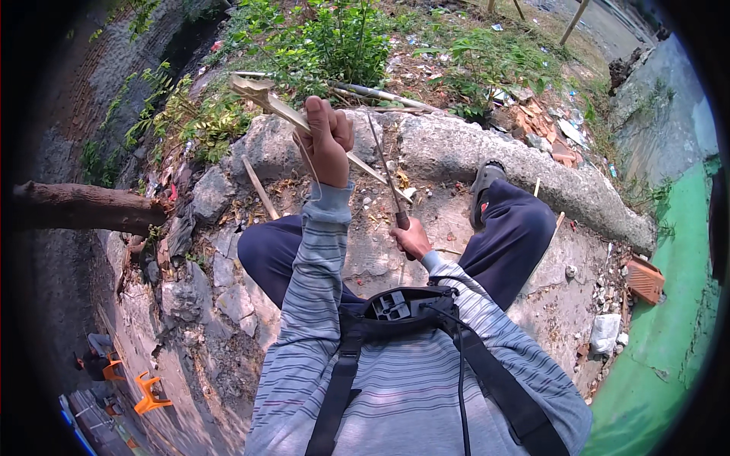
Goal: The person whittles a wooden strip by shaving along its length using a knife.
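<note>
My left hand (pixel 327 144) is closed in a fist, thumb up, around a pale split bamboo strip (pixel 285 112). The strip slants from a wider, rough, notched end at upper left down to a thin end at lower right, near the blade. In my right hand (pixel 413 238) is a long, narrow-bladed knife (pixel 385 162), gripped by its dark brown handle. Its blade points up and slightly left, apart from my left fist. Another pale bamboo piece (pixel 261 188) leans on the ground beside my left knee.
A low concrete curb (pixel 517 163) runs ahead of my legs, with shrubs (pixel 342 45) and litter behind it. A thick log (pixel 84 207) juts in at left. On the right are a hollow orange brick (pixel 645 280) and a green surface (pixel 646 365). An orange stool (pixel 150 393) stands lower left.
</note>
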The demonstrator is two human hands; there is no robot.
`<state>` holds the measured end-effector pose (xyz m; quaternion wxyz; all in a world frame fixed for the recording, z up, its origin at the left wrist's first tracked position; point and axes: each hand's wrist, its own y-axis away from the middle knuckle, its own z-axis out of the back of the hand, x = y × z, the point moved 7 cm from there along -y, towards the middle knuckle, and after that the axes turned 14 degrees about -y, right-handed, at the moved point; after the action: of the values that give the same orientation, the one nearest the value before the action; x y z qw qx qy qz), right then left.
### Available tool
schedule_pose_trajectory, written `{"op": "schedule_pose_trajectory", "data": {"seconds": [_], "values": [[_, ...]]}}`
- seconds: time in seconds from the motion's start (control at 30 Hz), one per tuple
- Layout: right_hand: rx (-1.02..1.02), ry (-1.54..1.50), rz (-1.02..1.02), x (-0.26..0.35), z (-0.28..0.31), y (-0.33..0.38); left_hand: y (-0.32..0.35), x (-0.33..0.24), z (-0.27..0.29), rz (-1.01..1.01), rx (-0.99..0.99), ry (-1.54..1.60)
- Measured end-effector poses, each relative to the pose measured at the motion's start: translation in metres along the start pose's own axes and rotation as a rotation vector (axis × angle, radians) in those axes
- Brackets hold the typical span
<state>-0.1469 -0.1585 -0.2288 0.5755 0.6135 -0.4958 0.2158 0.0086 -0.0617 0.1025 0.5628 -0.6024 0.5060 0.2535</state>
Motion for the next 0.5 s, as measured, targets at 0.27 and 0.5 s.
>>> {"op": "schedule_pose_trajectory", "data": {"seconds": [0.27,0.5], "values": [[0.026,0.297,0.468,0.085,-0.031,0.014,0.007,-0.005,-0.002,-0.002,-0.01,-0.015],[-0.054,0.184,-0.025,-0.007,0.014,-0.009,0.011,-0.003,-0.014,-0.017,-0.016,-0.028]]}}
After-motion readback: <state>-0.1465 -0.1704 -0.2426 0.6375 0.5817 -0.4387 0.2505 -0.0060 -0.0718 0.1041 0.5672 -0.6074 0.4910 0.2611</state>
